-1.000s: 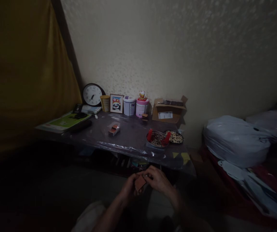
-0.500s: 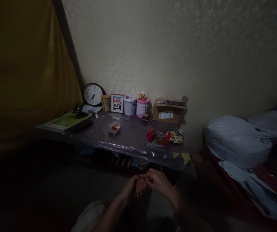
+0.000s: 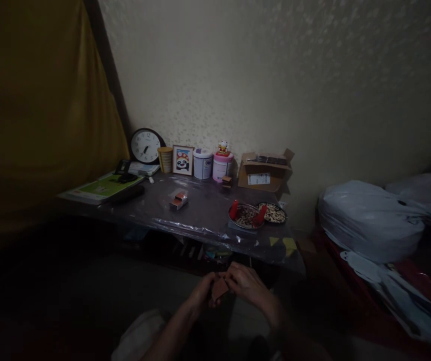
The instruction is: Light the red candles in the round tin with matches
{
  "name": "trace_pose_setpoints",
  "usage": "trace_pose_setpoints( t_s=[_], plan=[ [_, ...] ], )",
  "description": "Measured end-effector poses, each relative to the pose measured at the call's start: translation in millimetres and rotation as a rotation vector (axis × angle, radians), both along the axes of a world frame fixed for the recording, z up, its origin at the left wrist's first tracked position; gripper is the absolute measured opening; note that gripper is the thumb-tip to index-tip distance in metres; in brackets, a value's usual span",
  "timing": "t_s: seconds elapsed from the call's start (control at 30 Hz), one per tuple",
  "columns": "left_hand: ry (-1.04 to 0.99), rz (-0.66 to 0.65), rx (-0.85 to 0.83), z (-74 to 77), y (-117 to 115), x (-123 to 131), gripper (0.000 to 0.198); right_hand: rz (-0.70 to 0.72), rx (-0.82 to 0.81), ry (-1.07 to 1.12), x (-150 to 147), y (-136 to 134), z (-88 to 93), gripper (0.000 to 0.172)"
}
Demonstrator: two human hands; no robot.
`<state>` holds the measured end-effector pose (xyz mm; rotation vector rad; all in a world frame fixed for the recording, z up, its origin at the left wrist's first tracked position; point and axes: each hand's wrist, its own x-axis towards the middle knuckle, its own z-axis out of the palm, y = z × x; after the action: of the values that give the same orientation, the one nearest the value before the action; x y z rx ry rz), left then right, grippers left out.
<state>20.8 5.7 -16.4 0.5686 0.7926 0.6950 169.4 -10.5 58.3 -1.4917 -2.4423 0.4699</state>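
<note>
Low in the dim picture, my left hand [image 3: 200, 293] and my right hand [image 3: 248, 285] meet in front of the table edge. Between them is a small reddish-brown box [image 3: 219, 289], like a matchbox. The left hand's fingers curl round it from the left. The right hand's fingers pinch at its top right corner. Both hands hang below and in front of a low table [image 3: 204, 215] wrapped in clear plastic. On that table, straight ahead of my hands, a round patterned tray [image 3: 245, 217] carries two red candles [image 3: 233, 209].
A second patterned tray [image 3: 273, 213], a small box pack [image 3: 178, 200], a clock [image 3: 145, 146], tins [image 3: 202, 164], a panda picture [image 3: 182, 160], a cardboard box [image 3: 263, 173] and green booklets [image 3: 100, 189] sit on the table. A yellow curtain [image 3: 31, 115] hangs left. White bags [image 3: 366, 220] lie right.
My hands and the small box have sunk slightly lower and drawn closer together. The view has shifted a little; nothing on the table has moved.
</note>
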Motion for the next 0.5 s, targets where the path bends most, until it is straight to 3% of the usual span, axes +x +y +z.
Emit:
trace_pose_setpoints(
  t_s=[0.23, 0.5],
  plan=[
    [0.004, 0.096, 0.106, -2.6, 0.5, -2.3, 0.036, -0.08, 0.012, 0.098, 5.6, 6.4, -4.3, 0.013],
    [-0.03, 0.187, 0.155, 1.1, 4.0, -4.6, 0.046, -0.2, -0.01, 0.43, 13.1, 19.6, -14.4, 0.014]
  ],
)
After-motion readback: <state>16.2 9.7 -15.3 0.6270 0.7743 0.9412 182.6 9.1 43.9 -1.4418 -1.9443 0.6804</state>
